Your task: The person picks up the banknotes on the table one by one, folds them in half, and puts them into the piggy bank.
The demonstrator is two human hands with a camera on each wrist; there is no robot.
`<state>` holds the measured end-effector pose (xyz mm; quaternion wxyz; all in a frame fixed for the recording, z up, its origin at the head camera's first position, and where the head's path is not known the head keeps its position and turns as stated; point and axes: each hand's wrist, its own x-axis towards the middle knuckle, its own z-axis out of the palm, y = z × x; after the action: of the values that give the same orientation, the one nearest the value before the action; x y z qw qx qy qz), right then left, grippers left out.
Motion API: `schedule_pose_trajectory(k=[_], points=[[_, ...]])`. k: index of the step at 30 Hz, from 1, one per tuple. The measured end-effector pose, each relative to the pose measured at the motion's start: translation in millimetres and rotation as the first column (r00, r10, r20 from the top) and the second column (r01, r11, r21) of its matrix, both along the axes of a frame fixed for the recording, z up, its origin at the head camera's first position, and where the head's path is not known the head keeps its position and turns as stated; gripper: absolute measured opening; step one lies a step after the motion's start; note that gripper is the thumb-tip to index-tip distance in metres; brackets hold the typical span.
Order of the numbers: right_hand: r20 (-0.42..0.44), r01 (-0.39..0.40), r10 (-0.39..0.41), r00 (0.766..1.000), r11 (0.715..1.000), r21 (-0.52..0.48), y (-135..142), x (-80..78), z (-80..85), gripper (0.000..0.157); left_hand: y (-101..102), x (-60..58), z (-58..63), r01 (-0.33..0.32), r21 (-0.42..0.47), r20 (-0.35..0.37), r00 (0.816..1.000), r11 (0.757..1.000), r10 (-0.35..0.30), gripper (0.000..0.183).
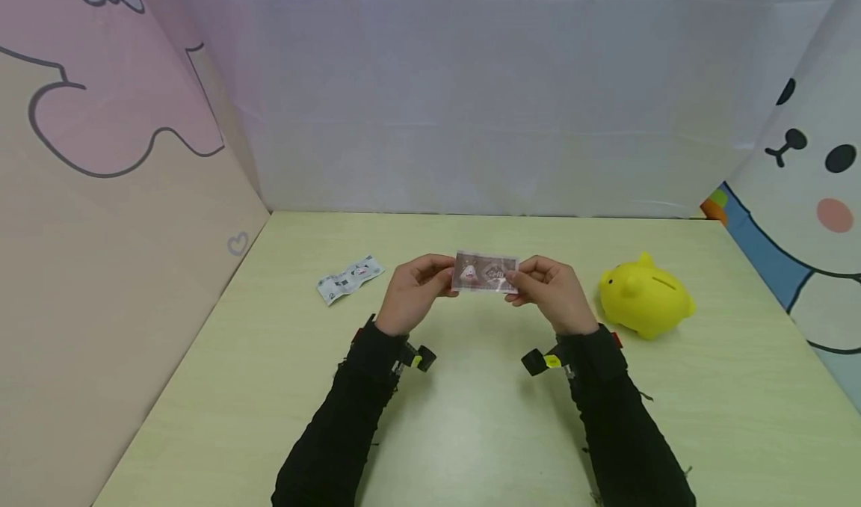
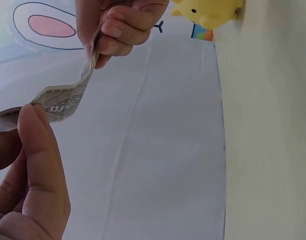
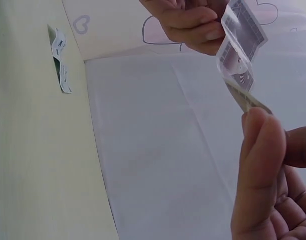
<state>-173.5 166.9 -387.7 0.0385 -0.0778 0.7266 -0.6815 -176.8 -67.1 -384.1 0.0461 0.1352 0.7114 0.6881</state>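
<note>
A small purple-brown toy banknote (image 1: 483,274) with a pale cartoon print is stretched between both hands above the table. My left hand (image 1: 418,289) pinches its left end between thumb and fingers. At the opposite end, my right hand (image 1: 550,290) pinches it the same way. Both wrist views show the banknote (image 2: 65,102) bent in waves along its length, with creases (image 3: 238,55). A second, pale toy banknote (image 1: 350,279) lies crumpled on the table, left of my left hand. To the right of my right hand stands a yellow piggy bank (image 1: 646,296) with a slot on top.
The light wooden table (image 1: 471,432) meets a white cloth backdrop (image 1: 471,103) at its far edge. Cartoon-printed panels flank it, a pink and cream one (image 1: 121,230) on the left and a white bear print (image 1: 807,200) on the right.
</note>
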Motion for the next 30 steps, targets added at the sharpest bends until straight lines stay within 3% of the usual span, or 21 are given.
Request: schedule_pose_trajectory(k=[8, 16, 22, 30], points=[[0.022, 0.007, -0.007, 1.000, 0.999, 0.032, -6, 1.7, 2.5, 0.018, 7, 1.6, -2.4, 0.033, -0.049, 0.013, 0.999, 0.998, -0.032, 0.027], [0.000, -0.012, 0.012, 1.000, 0.999, 0.033, -8, 2.9, 0.3, 0.018, 12, 2.5, -6.4, 0.109, -0.037, 0.020, 0.994, 0.993, -0.108, 0.035], [-0.003, -0.015, 0.015, 1.000, 0.998, 0.057, -12, 3.1, -0.8, 0.020, 15, 4.1, -5.1, 0.114, -0.064, 0.057, 0.992, 0.991, -0.111, 0.036], [0.001, -0.022, 0.022, 1.000, 0.997, 0.068, -14, 3.9, -0.3, 0.021, 17, 3.6, -8.0, 0.114, -0.098, 0.052, 0.993, 0.989, -0.110, 0.034]])
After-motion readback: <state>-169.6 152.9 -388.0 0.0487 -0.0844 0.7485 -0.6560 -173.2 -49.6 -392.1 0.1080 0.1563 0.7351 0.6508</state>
